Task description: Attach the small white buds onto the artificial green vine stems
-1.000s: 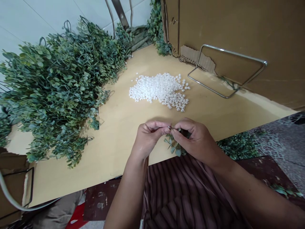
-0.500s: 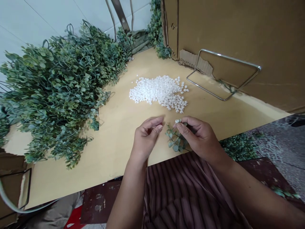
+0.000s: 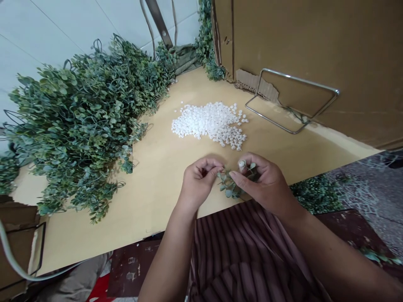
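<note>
Leaves of an artificial green sprig show between my two hands, above the table's near edge. My right hand is closed round the sprig, its stem mostly hidden by the fingers. A small white bead-like piece shows at that hand's index finger; how it is held is unclear. My left hand pinches the sprig's left end between thumb and fingertips. Beyond both hands, a loose pile of small white pieces lies on the pale tabletop.
A large heap of artificial greenery covers the table's left side. A bent metal wire frame leans by the cardboard box at the right. More greenery lies below the right table edge.
My left hand has moved right and closed on the sprig's end. The white piece has shifted from my right fingertips to further back by the index finger.
</note>
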`<state>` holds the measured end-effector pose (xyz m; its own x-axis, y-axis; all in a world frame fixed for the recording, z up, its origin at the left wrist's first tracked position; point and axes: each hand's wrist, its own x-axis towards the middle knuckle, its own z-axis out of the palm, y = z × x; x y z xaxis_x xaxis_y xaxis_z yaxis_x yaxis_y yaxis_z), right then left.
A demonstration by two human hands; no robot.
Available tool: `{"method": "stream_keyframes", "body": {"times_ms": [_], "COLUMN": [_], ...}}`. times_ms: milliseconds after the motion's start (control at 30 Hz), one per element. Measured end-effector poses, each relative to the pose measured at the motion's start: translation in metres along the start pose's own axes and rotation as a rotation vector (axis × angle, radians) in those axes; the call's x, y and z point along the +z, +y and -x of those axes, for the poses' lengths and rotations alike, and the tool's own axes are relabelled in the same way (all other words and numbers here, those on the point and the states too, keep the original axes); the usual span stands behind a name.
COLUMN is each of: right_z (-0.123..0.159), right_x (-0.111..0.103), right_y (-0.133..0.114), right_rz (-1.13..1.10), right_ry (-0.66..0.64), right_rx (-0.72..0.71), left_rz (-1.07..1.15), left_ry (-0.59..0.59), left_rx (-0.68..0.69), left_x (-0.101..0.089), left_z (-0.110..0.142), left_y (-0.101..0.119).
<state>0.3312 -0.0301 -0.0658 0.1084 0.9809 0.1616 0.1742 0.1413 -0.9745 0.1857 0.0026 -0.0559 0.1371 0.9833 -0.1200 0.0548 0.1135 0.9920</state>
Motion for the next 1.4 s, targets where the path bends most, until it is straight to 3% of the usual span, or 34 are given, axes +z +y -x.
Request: {"method": "stream_keyframes", "body": {"times_ms": [167, 400, 567, 700, 867, 1033, 1233, 1400], "right_z": [0.001, 0.001, 0.001, 0.002, 0.0, -0.002, -0.005, -0.007], "right_x": [0.003, 0.008, 0.007, 0.003, -0.002, -0.003, -0.004, -0.006], "right_y": [0.002, 0.001, 0.0, 0.002, 0.003, 0.003, 0.006, 0.007], "right_rz": [0.157, 0.104, 0.095, 0.067, 0.108, 0.143, 0.155, 0.143], "right_ry": [-0.081, -0.1, -0.037, 0.002, 0.03, 0.01, 0.022, 0.023], "right_rx": [-0.015, -0.048, -0.034, 0.013, 0.001, -0.019, -0.079, -0.152], "left_rz": [-0.048, -0.18, -0.233, -0.338, -0.751, -1.083, -1.126, -1.102], "left_ry": [0.119, 0.198, 0.082, 0.027, -0.009, -0.054, -0.004, 0.005], "left_rx": [0.115, 0.3, 0.277, 0.272, 0.389, 0.447, 0.497, 0.442], "left_x": [0.0, 0.01, 0.002, -0.011, -0.002, 0.011, 0.002, 0.0], "left_z": [0.008, 0.014, 0.009, -0.017, -0.052, -0.062, -0.062, -0.063], "left_y": [0.0, -0.007, 0.002, 0.011, 0.008, 0.002, -0.001, 0.001]}}
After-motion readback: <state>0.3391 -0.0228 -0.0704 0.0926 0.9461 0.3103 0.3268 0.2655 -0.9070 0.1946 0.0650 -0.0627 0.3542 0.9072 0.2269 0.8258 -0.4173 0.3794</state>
